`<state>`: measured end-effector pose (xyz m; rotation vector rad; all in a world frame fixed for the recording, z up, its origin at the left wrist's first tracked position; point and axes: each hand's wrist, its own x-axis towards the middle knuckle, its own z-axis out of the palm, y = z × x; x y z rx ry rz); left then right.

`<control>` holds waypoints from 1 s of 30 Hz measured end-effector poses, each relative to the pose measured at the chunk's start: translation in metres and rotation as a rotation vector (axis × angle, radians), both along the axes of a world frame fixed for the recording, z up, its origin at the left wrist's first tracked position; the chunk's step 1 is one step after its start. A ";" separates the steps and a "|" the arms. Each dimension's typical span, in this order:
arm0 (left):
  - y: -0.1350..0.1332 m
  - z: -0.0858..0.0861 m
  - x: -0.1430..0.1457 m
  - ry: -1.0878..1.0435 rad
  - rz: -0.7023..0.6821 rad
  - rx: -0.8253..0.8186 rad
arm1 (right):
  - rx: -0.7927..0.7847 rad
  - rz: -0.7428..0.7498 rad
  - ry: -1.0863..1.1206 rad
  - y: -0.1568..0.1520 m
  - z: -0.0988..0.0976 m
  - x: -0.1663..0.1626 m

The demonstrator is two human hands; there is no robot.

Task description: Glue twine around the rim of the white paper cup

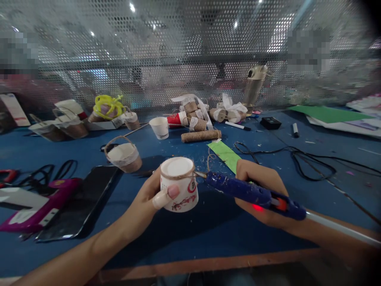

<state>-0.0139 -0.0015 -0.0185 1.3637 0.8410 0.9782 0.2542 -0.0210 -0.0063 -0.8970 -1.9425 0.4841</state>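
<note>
My left hand grips an upturned white paper cup with red print, held over the blue table. A strand of brown twine runs around the cup near its top. My right hand holds a blue hot glue gun with a red light glowing on it. The gun's nozzle touches the cup's right side at the twine.
A twine-wrapped cup basket stands just behind the cup, a dark phone and scissors lie at left. A twine spool, a plain cup, green paper and a black cable lie behind. A mesh screen closes the back.
</note>
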 end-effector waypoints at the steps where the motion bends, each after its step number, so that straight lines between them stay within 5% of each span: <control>1: 0.000 0.000 0.000 0.000 0.003 0.001 | 0.005 0.000 0.002 0.000 0.000 0.000; 30: -0.004 0.018 0.014 -0.140 -0.059 -0.161 | -0.069 -0.048 -0.024 -0.002 0.006 -0.001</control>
